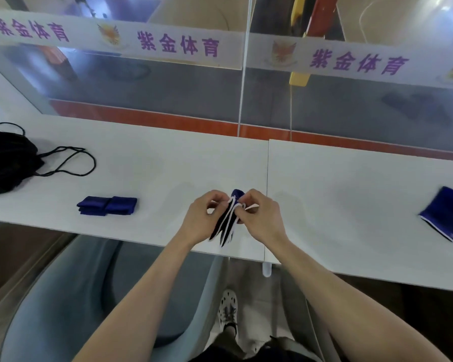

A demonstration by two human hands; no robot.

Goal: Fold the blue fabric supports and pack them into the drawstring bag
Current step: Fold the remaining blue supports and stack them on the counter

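Note:
A blue fabric support with white edging [226, 223] hangs just above the white table's front edge, held between both hands. My left hand [203, 219] pinches its left side and my right hand [263, 215] pinches its top right, fingers curled on the cloth. Two folded blue supports [107, 205] lie side by side on the table to the left. One unfolded blue support [445, 216] lies flat at the far right. The black drawstring bag [7, 163] sits at the far left, its cords looped on the table.
The white table [168, 163] is two tops joined by a seam at centre right. A glass partition [168, 87] with a lettered band rises behind it. A grey chair [76, 296] stands below left; my shoe shows under the table.

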